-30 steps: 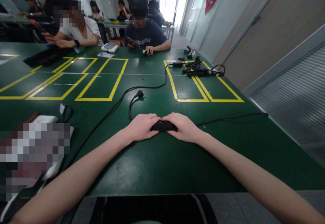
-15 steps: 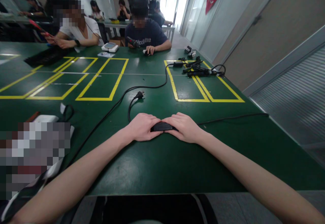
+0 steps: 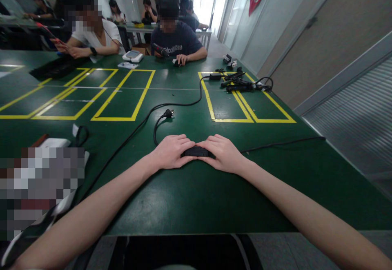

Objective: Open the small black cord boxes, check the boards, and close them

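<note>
Extends left forearm (image 3: 101, 200) and right forearm (image 3: 300, 196), both bare, forward from the lower corners of the view, converging toward the centre. Holds left wrist (image 3: 153, 161) and right wrist (image 3: 246, 164) low and nearly straight. Positions left hand (image 3: 174, 151) and right hand (image 3: 222, 152) level, with palms inward. Maintains a closed grip, with fingers on the far side and thumbs opposed on the near side. Aligns thumb tips at the midline, probably in contact.

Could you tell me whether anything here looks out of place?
The cable bundle looks untidy, tangled across the yellow tape rather than inside one outline. The held black block shows no visible damage.
</note>
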Demonstrator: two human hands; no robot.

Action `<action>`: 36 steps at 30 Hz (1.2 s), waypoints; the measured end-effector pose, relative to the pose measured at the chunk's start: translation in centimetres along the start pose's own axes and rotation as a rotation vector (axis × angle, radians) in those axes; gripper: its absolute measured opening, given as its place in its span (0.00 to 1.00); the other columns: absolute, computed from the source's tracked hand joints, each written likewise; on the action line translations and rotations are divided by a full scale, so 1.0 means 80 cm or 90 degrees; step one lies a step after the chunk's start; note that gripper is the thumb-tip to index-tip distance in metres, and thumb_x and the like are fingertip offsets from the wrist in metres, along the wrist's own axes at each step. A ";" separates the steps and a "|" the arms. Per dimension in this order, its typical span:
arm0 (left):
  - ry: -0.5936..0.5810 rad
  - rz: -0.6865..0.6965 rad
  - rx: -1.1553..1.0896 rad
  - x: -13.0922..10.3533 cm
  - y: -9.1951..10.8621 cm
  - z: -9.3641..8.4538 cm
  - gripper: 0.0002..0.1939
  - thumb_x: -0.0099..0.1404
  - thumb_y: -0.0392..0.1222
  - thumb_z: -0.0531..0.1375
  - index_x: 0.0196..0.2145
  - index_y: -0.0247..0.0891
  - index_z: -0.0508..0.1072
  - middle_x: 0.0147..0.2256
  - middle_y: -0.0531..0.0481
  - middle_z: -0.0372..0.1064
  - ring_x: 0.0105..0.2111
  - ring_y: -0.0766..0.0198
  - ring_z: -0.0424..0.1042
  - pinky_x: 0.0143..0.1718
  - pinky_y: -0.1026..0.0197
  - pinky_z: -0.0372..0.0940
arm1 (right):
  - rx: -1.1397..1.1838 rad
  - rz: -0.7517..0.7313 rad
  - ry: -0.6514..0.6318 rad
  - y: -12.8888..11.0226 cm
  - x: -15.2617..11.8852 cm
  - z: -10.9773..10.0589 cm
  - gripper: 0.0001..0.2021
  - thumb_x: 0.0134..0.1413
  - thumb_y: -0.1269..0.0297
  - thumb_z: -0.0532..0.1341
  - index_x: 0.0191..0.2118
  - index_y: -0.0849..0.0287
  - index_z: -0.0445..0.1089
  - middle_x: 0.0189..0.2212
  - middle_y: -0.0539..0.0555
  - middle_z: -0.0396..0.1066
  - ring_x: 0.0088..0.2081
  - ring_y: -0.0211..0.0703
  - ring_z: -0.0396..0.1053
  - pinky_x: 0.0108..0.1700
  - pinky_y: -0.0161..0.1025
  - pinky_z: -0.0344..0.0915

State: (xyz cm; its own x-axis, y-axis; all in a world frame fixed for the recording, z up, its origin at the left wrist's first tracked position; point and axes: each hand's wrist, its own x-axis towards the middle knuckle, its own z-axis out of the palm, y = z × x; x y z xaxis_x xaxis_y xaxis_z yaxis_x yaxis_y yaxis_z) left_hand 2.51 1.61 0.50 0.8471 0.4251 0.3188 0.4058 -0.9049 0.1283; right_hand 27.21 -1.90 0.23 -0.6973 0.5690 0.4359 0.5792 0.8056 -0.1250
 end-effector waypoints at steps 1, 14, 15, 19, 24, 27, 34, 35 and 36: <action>-0.006 -0.005 -0.003 0.000 0.000 0.000 0.21 0.77 0.55 0.53 0.47 0.34 0.76 0.37 0.43 0.77 0.38 0.56 0.75 0.40 0.57 0.69 | 0.007 0.000 0.008 0.000 0.000 -0.001 0.16 0.72 0.54 0.58 0.50 0.62 0.74 0.40 0.61 0.80 0.38 0.50 0.74 0.40 0.45 0.66; 0.037 -0.025 -0.012 -0.002 0.005 0.006 0.20 0.78 0.51 0.53 0.56 0.35 0.73 0.46 0.40 0.79 0.46 0.55 0.78 0.46 0.55 0.73 | 0.007 -0.014 0.035 0.011 -0.003 -0.004 0.16 0.71 0.53 0.60 0.50 0.60 0.75 0.42 0.60 0.82 0.39 0.50 0.78 0.41 0.45 0.70; 0.040 -0.027 -0.012 -0.002 0.004 0.008 0.21 0.78 0.51 0.53 0.57 0.35 0.72 0.46 0.40 0.79 0.46 0.55 0.78 0.46 0.55 0.73 | 0.013 -0.018 0.040 0.012 -0.003 -0.003 0.15 0.70 0.54 0.60 0.50 0.60 0.75 0.42 0.60 0.82 0.39 0.49 0.78 0.41 0.45 0.70; 0.059 -0.037 -0.045 -0.003 0.005 0.007 0.24 0.76 0.54 0.56 0.59 0.35 0.72 0.48 0.40 0.79 0.46 0.55 0.78 0.47 0.54 0.73 | 0.000 -0.050 0.063 0.015 -0.007 -0.002 0.12 0.71 0.62 0.58 0.51 0.61 0.73 0.44 0.61 0.81 0.41 0.48 0.79 0.41 0.44 0.72; 0.016 -0.161 -0.129 0.002 0.011 -0.001 0.23 0.74 0.58 0.57 0.51 0.36 0.77 0.43 0.43 0.78 0.42 0.55 0.77 0.43 0.55 0.71 | -0.079 -0.102 0.051 0.014 -0.009 -0.001 0.12 0.71 0.65 0.55 0.51 0.59 0.74 0.51 0.63 0.78 0.46 0.51 0.76 0.44 0.46 0.74; -0.010 -0.212 -0.180 0.004 0.013 -0.002 0.18 0.75 0.54 0.57 0.46 0.37 0.78 0.40 0.47 0.78 0.38 0.58 0.76 0.41 0.58 0.69 | -0.102 -0.110 0.047 0.013 -0.007 -0.001 0.12 0.71 0.68 0.54 0.50 0.59 0.74 0.50 0.63 0.77 0.46 0.50 0.76 0.44 0.46 0.74; 0.079 -0.224 -0.243 0.004 0.013 0.002 0.17 0.65 0.54 0.68 0.39 0.38 0.74 0.36 0.51 0.74 0.36 0.60 0.74 0.37 0.60 0.67 | -0.037 -0.066 0.002 0.019 -0.011 0.002 0.15 0.68 0.68 0.57 0.56 0.55 0.72 0.54 0.62 0.76 0.49 0.50 0.78 0.44 0.43 0.76; 0.085 -0.216 -0.235 0.004 0.013 0.002 0.17 0.65 0.54 0.69 0.38 0.38 0.73 0.36 0.51 0.74 0.35 0.60 0.74 0.37 0.60 0.67 | -0.012 -0.065 0.007 0.019 -0.011 0.002 0.14 0.68 0.66 0.58 0.57 0.55 0.71 0.55 0.62 0.76 0.50 0.50 0.78 0.45 0.43 0.76; 0.088 -0.204 -0.225 0.003 0.013 0.002 0.16 0.65 0.52 0.70 0.38 0.38 0.72 0.36 0.51 0.73 0.36 0.60 0.74 0.37 0.60 0.66 | 0.018 -0.062 0.015 0.018 -0.011 0.002 0.15 0.68 0.62 0.60 0.57 0.56 0.71 0.54 0.62 0.77 0.50 0.51 0.78 0.46 0.44 0.77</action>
State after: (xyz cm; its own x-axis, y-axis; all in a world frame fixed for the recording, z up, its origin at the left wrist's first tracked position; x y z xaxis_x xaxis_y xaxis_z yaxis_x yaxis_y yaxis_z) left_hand 3.24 0.75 0.55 0.6354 0.6982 0.3298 0.4768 -0.6907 0.5437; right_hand 28.56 -1.21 -0.46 -0.7400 0.4837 0.4675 0.4960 0.8617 -0.1065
